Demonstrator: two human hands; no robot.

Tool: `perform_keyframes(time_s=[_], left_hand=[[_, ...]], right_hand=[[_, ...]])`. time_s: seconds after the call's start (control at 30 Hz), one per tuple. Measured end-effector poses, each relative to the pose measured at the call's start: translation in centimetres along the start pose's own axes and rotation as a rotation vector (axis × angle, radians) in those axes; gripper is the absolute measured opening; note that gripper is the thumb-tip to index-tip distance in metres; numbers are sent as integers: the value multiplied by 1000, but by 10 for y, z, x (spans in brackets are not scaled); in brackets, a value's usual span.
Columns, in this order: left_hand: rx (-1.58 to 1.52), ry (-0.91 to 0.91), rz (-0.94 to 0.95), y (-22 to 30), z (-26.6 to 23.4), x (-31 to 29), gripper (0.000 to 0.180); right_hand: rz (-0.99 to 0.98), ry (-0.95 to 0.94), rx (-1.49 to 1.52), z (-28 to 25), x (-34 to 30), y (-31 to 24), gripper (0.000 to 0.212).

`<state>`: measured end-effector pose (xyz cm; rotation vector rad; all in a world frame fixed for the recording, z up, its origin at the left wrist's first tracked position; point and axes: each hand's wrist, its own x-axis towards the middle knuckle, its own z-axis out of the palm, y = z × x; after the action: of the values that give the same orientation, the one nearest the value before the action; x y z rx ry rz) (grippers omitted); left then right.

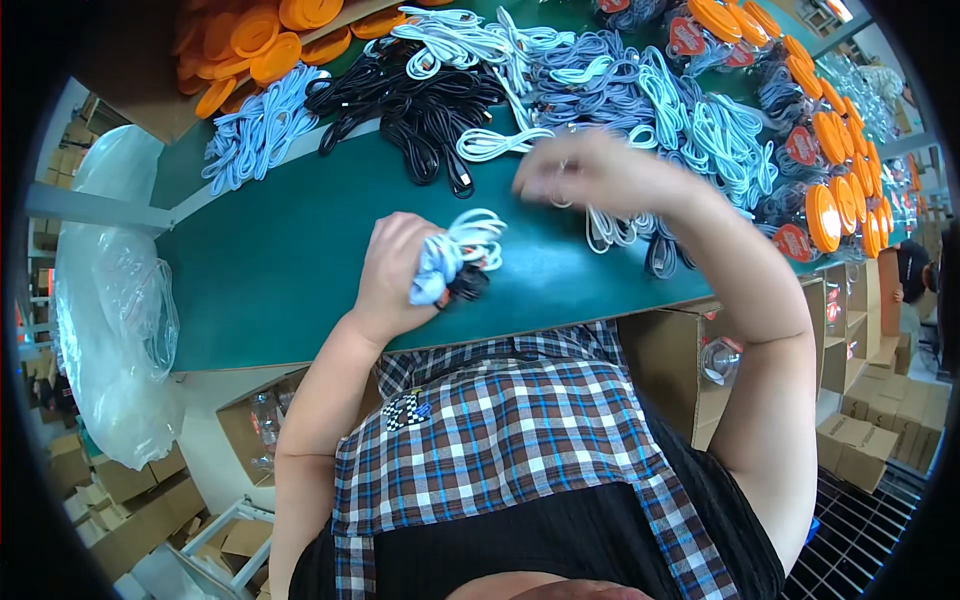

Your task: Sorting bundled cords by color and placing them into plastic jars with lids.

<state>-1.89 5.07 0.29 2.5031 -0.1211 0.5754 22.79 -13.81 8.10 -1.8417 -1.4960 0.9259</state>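
My left hand (398, 258) is closed around a bunch of coiled cables (474, 240) above the green table, with white, light blue and black loops poking out of the grip. Smeared by motion, my right hand (580, 172) hovers over the near edge of the cable piles. Whether its fingers hold anything cannot be made out. Just beyond it lies a white coiled cable (495, 144), and a few more white coils (612, 230) rest below the wrist. Black cables (410, 110) spread out farther back, left of my right hand.
Light blue cables (262, 128) lie at the far left beside a cardboard box of orange lids (255, 30). Grey-blue cables (595, 85) and pale cables (725, 150) heap toward the right. Orange-lidded jars (823, 218) line the right side. A clear plastic bag (115, 300) hangs at the left.
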Motion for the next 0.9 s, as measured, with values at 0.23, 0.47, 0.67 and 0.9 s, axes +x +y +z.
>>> perform_keyframes(time_s=[0.23, 0.47, 0.67, 0.9], left_hand=[[-291, 189, -339, -5, 24, -5, 47], [-455, 189, -270, -4, 25, 3, 42], [-519, 133, -324, -10, 26, 2, 41], [-593, 106, -215, -22, 28, 2, 40]], right_hand=[[-140, 601, -1119, -95, 6, 105, 25], [-124, 518, -1069, -101, 6, 112, 27], [162, 535, -592, -123, 35, 92, 30], [-12, 331, -946, -130, 76, 118, 28]])
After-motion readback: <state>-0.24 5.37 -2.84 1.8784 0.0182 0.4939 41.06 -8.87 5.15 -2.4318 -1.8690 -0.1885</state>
